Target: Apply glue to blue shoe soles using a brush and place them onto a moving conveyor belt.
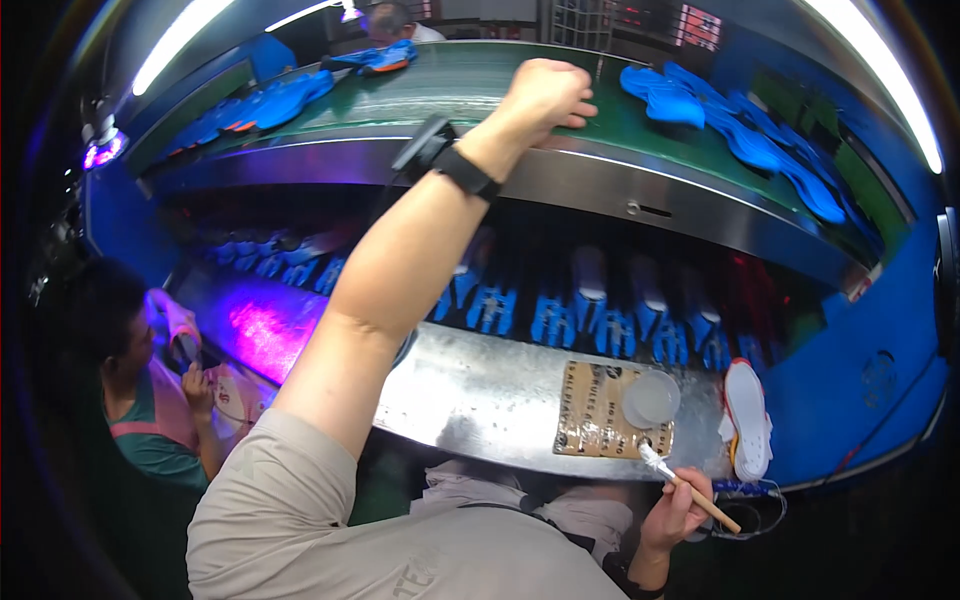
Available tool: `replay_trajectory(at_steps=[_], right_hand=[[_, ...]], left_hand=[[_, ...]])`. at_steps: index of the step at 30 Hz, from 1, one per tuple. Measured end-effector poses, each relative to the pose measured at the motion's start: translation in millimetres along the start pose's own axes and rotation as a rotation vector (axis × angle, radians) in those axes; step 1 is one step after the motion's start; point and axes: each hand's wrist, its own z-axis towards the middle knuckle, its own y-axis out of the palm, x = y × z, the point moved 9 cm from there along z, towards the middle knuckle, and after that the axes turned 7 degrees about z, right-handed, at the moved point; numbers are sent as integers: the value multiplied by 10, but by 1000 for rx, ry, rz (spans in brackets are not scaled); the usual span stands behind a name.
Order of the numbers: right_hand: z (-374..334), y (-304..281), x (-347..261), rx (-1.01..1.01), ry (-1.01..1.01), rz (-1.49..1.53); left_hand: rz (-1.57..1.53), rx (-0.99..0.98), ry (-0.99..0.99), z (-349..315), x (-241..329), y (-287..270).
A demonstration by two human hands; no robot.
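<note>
My left hand (548, 98) is stretched far forward over the green conveyor belt (470, 95). Its fingers are bent and slightly apart, and nothing shows in them. Low on the right, my right hand (677, 508) grips a brush (705, 503) by its wooden handle. The white bristles point up and left, near the front edge of the metal bench (470, 385). Just beyond the bristles stands a round whitish container (651, 398) on a piece of printed brown cardboard (585, 410). A white shoe sole (746, 420) with a red edge lies to the right of the cardboard.
Blue shoe parts lie on the belt at left (255, 108) and right (770, 150). Below it, several blue shoe holders (555, 320) stand in a row behind the bench. A co-worker (150, 400) sits at the left, handling a shoe; another person (390, 22) is beyond the belt.
</note>
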Motion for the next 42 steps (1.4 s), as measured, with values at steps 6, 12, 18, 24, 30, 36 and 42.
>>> replay_trajectory(at_steps=[6, 12, 18, 24, 30, 36, 42], right_hand=[[-63, 80, 296, -18, 102, 17], [-101, 115, 559, -6, 207, -61], [-53, 204, 590, -10, 229, -132], [2, 359, 512, -42, 286, -125], [99, 426, 319, -175, 178, -208], [423, 348, 238, -171, 91, -441], [893, 232, 434, -209, 192, -654]], left_hand=[[1187, 320, 149, 299, -185, -1838], [1887, 172, 31, 1009, -774, -2863], [2046, 149, 119, 1554, -1163, -3556], [1948, 94, 263, 1389, -942, -3098], [1737, 34, 514, 607, -378, -2321], [985, 192, 443, -338, 470, -2090], [1457, 353, 14, -579, -230, -2077]])
